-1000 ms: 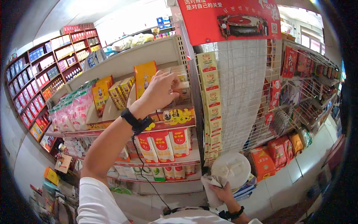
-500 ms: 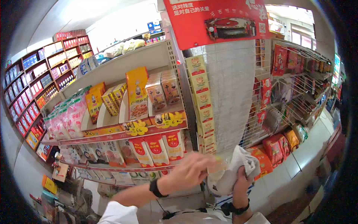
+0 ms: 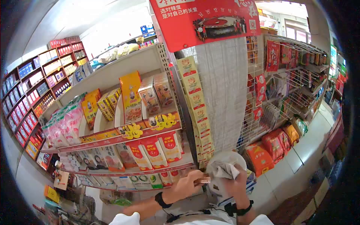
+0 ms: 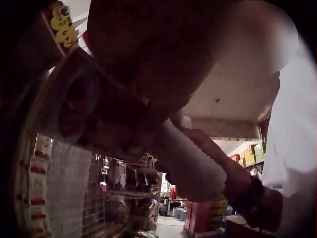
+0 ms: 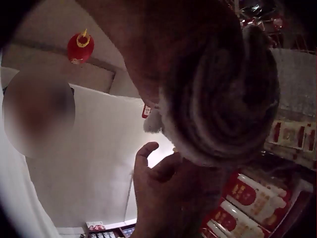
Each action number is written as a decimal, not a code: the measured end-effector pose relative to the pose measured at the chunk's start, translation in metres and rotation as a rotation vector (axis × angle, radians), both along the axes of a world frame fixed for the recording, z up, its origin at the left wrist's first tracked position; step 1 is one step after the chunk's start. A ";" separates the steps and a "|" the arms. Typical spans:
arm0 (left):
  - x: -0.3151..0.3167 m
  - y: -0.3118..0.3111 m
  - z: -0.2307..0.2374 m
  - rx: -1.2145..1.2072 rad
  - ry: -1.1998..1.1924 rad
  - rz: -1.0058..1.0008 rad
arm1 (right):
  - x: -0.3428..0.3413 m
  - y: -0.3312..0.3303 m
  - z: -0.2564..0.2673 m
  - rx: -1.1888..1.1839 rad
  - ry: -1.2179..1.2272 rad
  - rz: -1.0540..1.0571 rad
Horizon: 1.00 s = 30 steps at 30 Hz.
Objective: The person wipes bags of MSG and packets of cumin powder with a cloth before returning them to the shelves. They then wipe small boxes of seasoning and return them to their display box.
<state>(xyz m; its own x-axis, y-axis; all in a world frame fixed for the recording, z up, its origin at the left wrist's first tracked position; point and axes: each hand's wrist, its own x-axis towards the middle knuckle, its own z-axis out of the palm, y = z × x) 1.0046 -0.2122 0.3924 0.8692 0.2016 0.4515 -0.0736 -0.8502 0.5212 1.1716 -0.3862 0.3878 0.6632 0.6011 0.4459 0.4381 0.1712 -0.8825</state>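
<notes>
In the head view my left hand (image 3: pixel 184 186) pinches a small box (image 3: pixel 204 180) in front of the lower shelves. The box shows nearly edge-on there; in the left wrist view its dark broad face (image 4: pixel 74 106) fills the left side. Just to the right, my right hand (image 3: pixel 237 183) grips a folded pale cloth (image 3: pixel 224 169). Its rolled layers (image 5: pixel 218 104) fill much of the right wrist view, with the left hand (image 5: pixel 168 193) close below. A white round bucket lid (image 3: pixel 240 159) lies behind the cloth.
A shelf unit to the left bears patterned boxes (image 3: pixel 150 98), a tall yellow packet (image 3: pixel 131 99) and white-red packets (image 3: pixel 153 150). Sachet strips (image 3: pixel 197 98) hang beside a wire grid (image 3: pixel 242 120). Red and orange bags (image 3: pixel 259 157) stand low at the right.
My left hand has come down from the patterned boxes on the upper shelf and now holds a small box near the cloth. The right hand rose with the cloth, then lowered slightly.
</notes>
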 end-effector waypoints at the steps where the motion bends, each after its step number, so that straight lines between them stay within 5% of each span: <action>1: 0.000 -0.001 -0.001 -0.081 -0.004 -0.021 | 0.002 -0.001 0.000 -0.111 -0.056 -0.109; 3: -0.005 -0.011 0.016 -0.055 -0.018 0.044 | 0.003 0.001 0.000 -0.212 -0.120 -0.220; 5: -0.003 -0.015 0.024 -0.030 -0.036 0.120 | 0.000 0.008 -0.004 0.210 0.047 -0.184; 7: 0.000 -0.020 0.014 -0.359 -0.303 0.102 | -0.008 0.016 -0.014 0.238 -0.009 -0.155; 10: -0.010 -0.016 0.016 -0.231 -0.152 0.122 | -0.023 0.010 0.010 0.039 -0.252 -0.114; 14: -0.019 -0.028 0.049 -0.228 -0.153 0.334 | -0.001 0.031 -0.029 0.339 -0.044 -0.172; 16: -0.020 -0.026 0.044 -0.212 -0.277 0.245 | 0.005 0.016 0.008 -0.052 -0.303 -0.209; 18: -0.020 -0.021 0.031 -0.120 -0.243 0.315 | -0.004 0.022 0.012 -0.053 -0.148 -0.203; 20: -0.023 -0.021 0.025 -0.236 -0.202 0.243 | -0.013 0.024 0.003 0.215 -0.136 -0.079; 21: -0.024 -0.023 0.029 -0.239 -0.201 0.244 | -0.015 0.025 0.001 0.255 -0.477 -0.164; 24: -0.029 -0.021 0.050 0.035 -0.327 0.227 | -0.019 0.024 0.010 -0.048 -0.284 -0.008; 26: -0.033 -0.019 0.062 -0.215 -0.308 0.298 | 0.001 0.038 -0.005 0.032 -0.268 0.013; 28: -0.035 -0.018 0.072 -0.196 -0.297 0.375 | 0.018 0.049 -0.036 0.031 -0.361 -0.272; 29: -0.032 -0.020 0.075 -0.516 -0.402 0.284 | 0.017 0.048 -0.044 -0.015 -0.072 -0.204; 30: -0.030 -0.023 0.075 -0.834 -0.508 0.187 | 0.007 0.050 -0.036 -0.020 -0.072 -0.196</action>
